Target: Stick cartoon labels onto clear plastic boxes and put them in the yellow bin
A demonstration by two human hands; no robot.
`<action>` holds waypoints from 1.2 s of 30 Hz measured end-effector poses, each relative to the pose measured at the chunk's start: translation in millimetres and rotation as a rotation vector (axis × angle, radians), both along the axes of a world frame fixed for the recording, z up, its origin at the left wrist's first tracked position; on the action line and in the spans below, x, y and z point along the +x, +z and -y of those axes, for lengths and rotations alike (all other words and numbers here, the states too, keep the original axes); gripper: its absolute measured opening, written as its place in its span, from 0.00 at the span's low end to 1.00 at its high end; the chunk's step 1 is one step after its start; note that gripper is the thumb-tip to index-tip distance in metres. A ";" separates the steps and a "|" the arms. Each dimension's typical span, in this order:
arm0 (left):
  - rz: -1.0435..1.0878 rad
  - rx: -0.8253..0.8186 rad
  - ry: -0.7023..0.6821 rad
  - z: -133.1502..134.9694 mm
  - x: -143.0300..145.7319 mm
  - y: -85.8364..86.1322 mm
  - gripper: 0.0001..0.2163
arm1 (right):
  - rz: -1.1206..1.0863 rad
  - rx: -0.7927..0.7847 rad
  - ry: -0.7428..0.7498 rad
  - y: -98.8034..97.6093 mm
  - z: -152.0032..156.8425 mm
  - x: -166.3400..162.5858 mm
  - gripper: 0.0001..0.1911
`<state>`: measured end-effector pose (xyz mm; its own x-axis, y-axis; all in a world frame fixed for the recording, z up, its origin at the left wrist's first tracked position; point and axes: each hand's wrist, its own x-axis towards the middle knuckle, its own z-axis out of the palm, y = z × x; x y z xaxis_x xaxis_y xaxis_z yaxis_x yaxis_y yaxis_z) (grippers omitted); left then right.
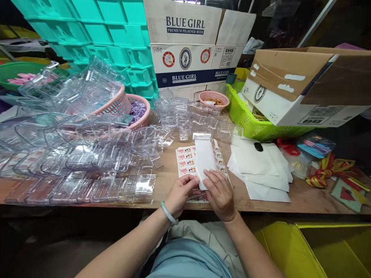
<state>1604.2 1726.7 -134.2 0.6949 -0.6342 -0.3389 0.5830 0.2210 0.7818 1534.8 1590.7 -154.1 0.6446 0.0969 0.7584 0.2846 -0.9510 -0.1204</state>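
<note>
**Handling a white strip over printed sheets, centre of frame**

White strip lies lengthwise at centre of frame, over printed sheets bearing cartoon animals; both hands are at its lower end.

Left hand: thumb and forefinger drawn together in a narrow pinch beside the strip's lower left edge; cannot tell whether paper is caught between them. Pale bangle on the wrist.

Right hand: fingers slightly spread across the strip's lower right part; cannot tell whether the thumb closes beneath.

Surroundings: clear plastic boxes in rows and heaps, left half of frame. Pink basket holding purple pieces, left of centre. White sheets overlapping, right of centre, with a black oval object on top. Lime green basket, upper right, under a tilted cardboard box. Turquoise crates stacked, upper left.
</note>
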 end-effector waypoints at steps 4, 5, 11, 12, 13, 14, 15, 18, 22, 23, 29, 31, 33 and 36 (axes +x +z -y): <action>-0.025 -0.043 0.153 -7.6 10.8 -4.8 0.13 | -0.026 0.077 -0.020 -14.1 13.5 -5.8 0.23; -0.040 -0.059 0.172 -8.8 11.9 -3.9 0.12 | -0.021 0.105 -0.039 -16.7 16.9 -8.4 0.24; -0.180 -0.026 -0.145 -6.2 5.2 4.6 0.16 | -0.006 0.117 -0.023 -16.1 22.6 -15.3 0.26; -0.159 -0.022 -0.119 -6.6 2.7 6.1 0.16 | -0.006 0.112 -0.028 -14.3 22.7 -15.8 0.26; -0.131 -0.027 -0.069 -7.6 0.0 7.5 0.15 | 0.002 0.112 -0.045 -12.4 23.0 -16.4 0.26; -0.109 -0.042 -0.015 -9.2 -2.7 8.8 0.15 | 0.015 0.114 -0.067 -10.9 23.5 -16.9 0.25; -0.099 -0.065 0.023 -11.0 -5.4 9.9 0.15 | 0.033 0.116 -0.088 -9.7 24.1 -17.2 0.25; -0.151 -0.127 0.050 -13.7 -12.3 9.9 0.17 | 0.064 0.102 -0.096 -8.7 26.7 -15.7 0.23; -0.184 -0.092 0.154 -5.6 -16.0 3.3 0.18 | -0.022 0.096 -0.062 -6.9 28.0 -10.0 0.24; -0.172 -0.073 0.186 -2.4 -16.1 1.6 0.19 | -0.042 0.125 -0.075 -5.4 26.3 -9.5 0.24; -0.101 -0.093 0.202 15.9 -20.2 -0.4 0.22 | -0.043 0.379 -0.157 0.9 -3.8 -14.5 0.19; -0.072 -0.126 0.188 20.4 -22.3 -0.2 0.22 | -0.074 0.427 -0.165 -1.8 -11.0 -14.8 0.18; -0.022 -0.116 0.173 23.3 -22.9 -0.8 0.21 | -0.082 0.474 -0.167 -5.0 -12.8 -14.4 0.16; 0.080 -0.069 0.163 24.6 -20.7 -1.6 0.20 | -0.086 0.505 -0.143 -7.8 -9.5 -14.6 0.15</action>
<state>1583.4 1702.1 -135.8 0.8133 -0.5309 -0.2380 0.4715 0.3616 0.8043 1520.2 1600.2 -161.9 0.6866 -0.3604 0.6314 0.1249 -0.7971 -0.5907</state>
